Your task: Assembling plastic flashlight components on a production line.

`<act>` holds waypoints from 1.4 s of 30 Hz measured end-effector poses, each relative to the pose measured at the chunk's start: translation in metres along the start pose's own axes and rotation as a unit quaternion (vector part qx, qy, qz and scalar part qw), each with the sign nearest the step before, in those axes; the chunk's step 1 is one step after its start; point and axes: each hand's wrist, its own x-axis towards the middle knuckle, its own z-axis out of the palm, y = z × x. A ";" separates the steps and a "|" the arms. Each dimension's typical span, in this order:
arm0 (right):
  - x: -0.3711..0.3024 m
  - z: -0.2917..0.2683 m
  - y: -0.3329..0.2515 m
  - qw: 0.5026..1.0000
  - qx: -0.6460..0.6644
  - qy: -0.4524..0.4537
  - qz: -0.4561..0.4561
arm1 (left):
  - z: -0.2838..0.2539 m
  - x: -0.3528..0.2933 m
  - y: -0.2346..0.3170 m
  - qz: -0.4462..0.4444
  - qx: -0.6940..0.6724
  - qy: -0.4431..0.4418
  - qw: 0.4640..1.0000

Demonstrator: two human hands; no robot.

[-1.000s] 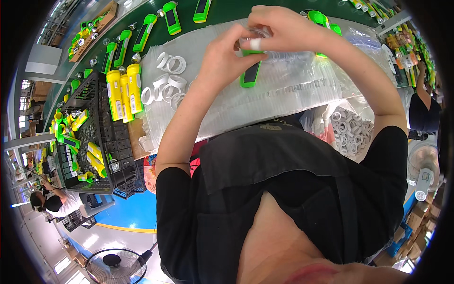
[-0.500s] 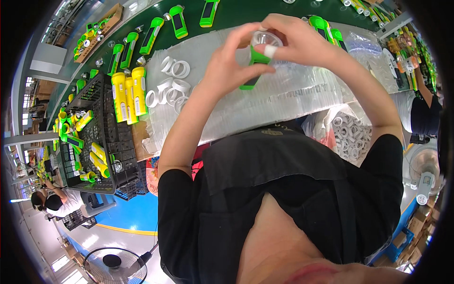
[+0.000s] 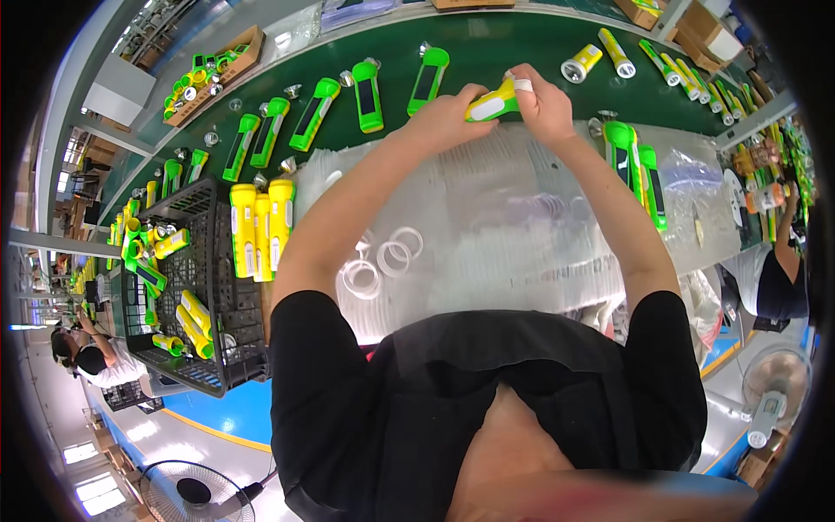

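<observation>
Both hands are on a yellow-and-green flashlight (image 3: pixel 492 105), held sideways over the far edge of the plastic-covered worktop. My left hand (image 3: pixel 452 118) closes around its left end. My right hand (image 3: pixel 543 106) wraps the other end, which the fingers hide; a white wrap (image 3: pixel 523 84) circles one finger. Just beyond my left hand, a green flashlight (image 3: pixel 428 81) lies on the green belt, a clear cup-shaped piece at its end. White rings (image 3: pixel 393 258) lie on the plastic beside my left forearm. Two green flashlights (image 3: pixel 622 150) rest right of my right forearm.
More green flashlights (image 3: pixel 315 113) line the green belt (image 3: pixel 487 52). Yellow flashlights (image 3: pixel 244 230) stand by a black crate (image 3: pixel 217 287) holding others. A cardboard box (image 3: pixel 248 54) sits far left. One co-worker (image 3: pixel 113 361) is at left, another (image 3: pixel 770 274) at right. A fan (image 3: pixel 193 490) stands lower left.
My hands have moved farther out and toward the belt. The flashlight, earlier seen with its clear round end upward, now lies sideways with its yellow side showing. The whole view has shifted.
</observation>
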 end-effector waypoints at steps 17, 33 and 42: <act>0.117 0.148 -0.008 0.952 -0.139 -0.222 0.157 | -0.023 0.147 -0.212 0.082 0.029 -0.018 0.996; -0.065 -0.026 -0.107 0.845 0.441 -0.223 0.203 | -0.041 -0.061 0.042 0.247 -0.066 0.184 0.949; -0.182 -0.054 -0.133 0.733 0.546 -0.312 0.260 | 0.023 -0.152 0.083 0.191 -0.129 0.128 0.965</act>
